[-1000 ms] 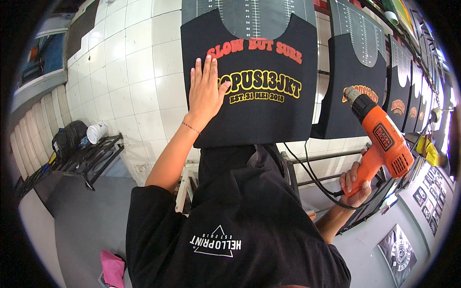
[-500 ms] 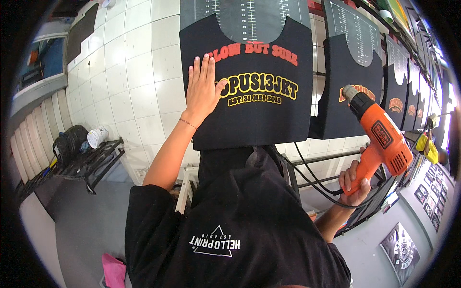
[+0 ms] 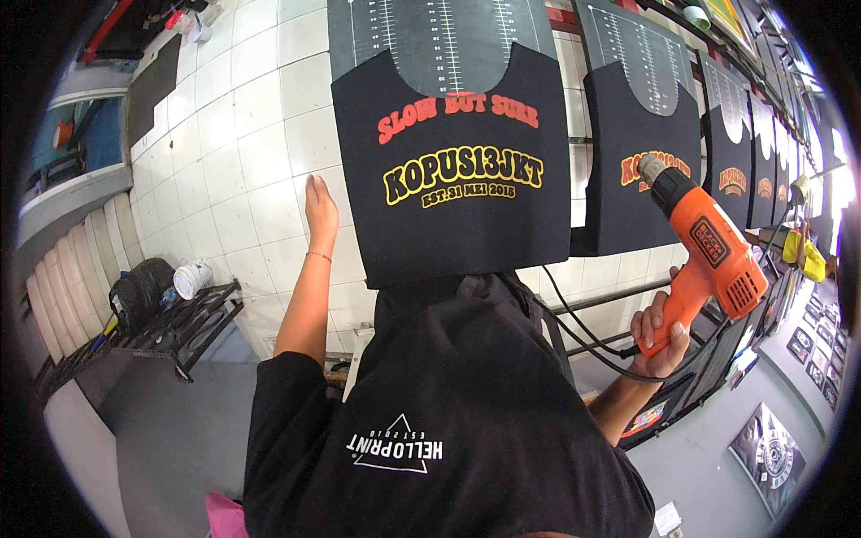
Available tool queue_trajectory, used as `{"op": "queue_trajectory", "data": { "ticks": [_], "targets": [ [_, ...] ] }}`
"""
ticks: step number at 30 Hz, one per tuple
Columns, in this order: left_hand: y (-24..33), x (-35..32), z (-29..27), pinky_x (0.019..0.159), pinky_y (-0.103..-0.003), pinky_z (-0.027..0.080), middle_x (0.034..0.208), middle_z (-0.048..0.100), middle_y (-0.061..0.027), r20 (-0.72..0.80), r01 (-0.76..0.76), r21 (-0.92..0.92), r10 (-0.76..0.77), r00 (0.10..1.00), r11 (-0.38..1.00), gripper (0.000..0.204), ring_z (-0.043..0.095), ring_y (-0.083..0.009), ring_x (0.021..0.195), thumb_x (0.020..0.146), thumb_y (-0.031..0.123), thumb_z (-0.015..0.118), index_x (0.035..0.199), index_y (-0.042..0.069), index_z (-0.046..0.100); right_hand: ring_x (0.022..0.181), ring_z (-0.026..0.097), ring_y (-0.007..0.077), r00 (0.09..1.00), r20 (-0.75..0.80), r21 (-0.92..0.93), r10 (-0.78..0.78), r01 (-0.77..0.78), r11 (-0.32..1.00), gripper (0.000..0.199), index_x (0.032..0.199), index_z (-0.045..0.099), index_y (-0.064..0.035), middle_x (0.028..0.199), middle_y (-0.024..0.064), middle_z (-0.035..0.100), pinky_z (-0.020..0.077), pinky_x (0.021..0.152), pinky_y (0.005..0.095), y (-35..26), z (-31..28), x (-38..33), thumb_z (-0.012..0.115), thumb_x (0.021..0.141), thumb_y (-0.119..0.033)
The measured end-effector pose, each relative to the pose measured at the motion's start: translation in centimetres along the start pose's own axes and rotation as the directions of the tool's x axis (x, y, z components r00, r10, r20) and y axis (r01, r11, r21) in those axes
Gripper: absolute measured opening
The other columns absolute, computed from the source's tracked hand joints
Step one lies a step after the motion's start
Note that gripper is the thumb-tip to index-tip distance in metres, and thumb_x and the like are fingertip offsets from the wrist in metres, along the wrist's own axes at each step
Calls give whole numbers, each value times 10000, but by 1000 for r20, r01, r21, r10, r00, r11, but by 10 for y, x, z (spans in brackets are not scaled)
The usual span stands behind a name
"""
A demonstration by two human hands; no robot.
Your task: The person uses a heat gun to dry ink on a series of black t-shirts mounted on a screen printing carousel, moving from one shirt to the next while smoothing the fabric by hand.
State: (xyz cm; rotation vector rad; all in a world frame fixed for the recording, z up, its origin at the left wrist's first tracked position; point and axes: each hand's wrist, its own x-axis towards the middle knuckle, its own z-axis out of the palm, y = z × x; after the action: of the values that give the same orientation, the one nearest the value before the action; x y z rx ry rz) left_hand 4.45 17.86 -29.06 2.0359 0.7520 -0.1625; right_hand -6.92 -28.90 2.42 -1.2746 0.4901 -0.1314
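- Left hand [image 3: 320, 208]: raised, seen edge-on, fingers straight and held together. It sits just beside the left edge of the shirt [image 3: 453, 170], at or near the fabric; contact cannot be told. It holds nothing. Thin bracelet at the wrist.
- Right hand [image 3: 662, 334]: fingers wrapped tight round the handle of the heat gun [image 3: 704, 247], held up at the right.
- Heat gun: orange body, dark grey nozzle. Nozzle points up and left toward the gap between the near shirt and the second shirt [image 3: 641, 175]. It is clear of both fabrics, not touching.
- Cord [image 3: 583, 327]: black, hangs from the gun's handle and loops left, under the near board.
- Shirt: black, stretched flat on a board [image 3: 446, 40] with a ruled grey top that shows at the neck opening. Print faces the camera: red arched line above, yellow lettering below. It is straight ahead, centre of view, above the person's chest.
- Second shirt: black, on its own ruled board, right of the first, same red and yellow print, partly hidden by the gun.
- More printed black shirts run in a row off to the far right, getting smaller toward the rim.
- Floor: white tiles [image 3: 242, 179] under the boards.
- Rack [image 3: 193, 318]: black, low left, with a white tub [image 3: 192, 278] and a dark bag on it.
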Motion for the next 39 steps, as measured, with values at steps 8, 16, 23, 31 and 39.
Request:
{"op": "queue_trajectory", "data": {
  "ticks": [8, 16, 23, 31, 39],
  "targets": [
    [-101, -87, -69, 715, -438, 501, 778, 690, -163, 951, -495, 308, -249, 184, 812, 429, 648, -318, 729, 977, 342, 489, 820, 14, 717, 433, 439, 51, 996, 84, 9, 7, -8, 1000, 804, 1443, 242, 73, 732, 22, 475, 430, 456, 223, 4, -1, 2, 631, 849, -306],
    [-18, -200, -125, 794, -425, 525, 984, 685, -243, 963, -308, 102, -171, -207, 946, 404, 669, -358, 906, 716, 191, 631, 1020, -72, 666, 440, 426, 60, 994, 109, 20, 34, -36, 999, 815, 1441, 258, 61, 733, 24, 464, 417, 452, 229, 5, 12, 5, 664, 838, -309],
    [39, -229, -149, 837, -495, 501, 1013, 658, -258, 994, -496, 107, -100, 40, 862, 430, 619, -448, 953, 727, 281, 658, 1045, -9, 651, 456, 445, 96, 961, 173, 86, 217, -234, 968, 726, 1375, 359, 39, 733, 38, 478, 427, 464, 262, 37, 34, 2, 684, 805, -272],
    [14, -242, -155, 833, -494, 491, 979, 653, -256, 958, -507, -7, 152, 245, 862, 333, 611, -442, 916, 781, 253, 609, 984, -8, 644, 490, 482, 118, 899, 266, 70, 349, -379, 923, 487, 1196, 454, 9, 765, 76, 501, 450, 500, 275, 64, 56, -14, 669, 807, -191],
    [14, -243, -149, 795, -479, 492, 928, 650, -244, 890, -421, -105, 274, 365, 901, 301, 602, -435, 856, 815, 235, 585, 994, 0, 646, 511, 473, 114, 899, 267, 96, 347, -383, 919, 484, 1224, 450, -26, 764, 67, 497, 432, 497, 254, 56, 56, -15, 663, 815, -173]
  ]
}}
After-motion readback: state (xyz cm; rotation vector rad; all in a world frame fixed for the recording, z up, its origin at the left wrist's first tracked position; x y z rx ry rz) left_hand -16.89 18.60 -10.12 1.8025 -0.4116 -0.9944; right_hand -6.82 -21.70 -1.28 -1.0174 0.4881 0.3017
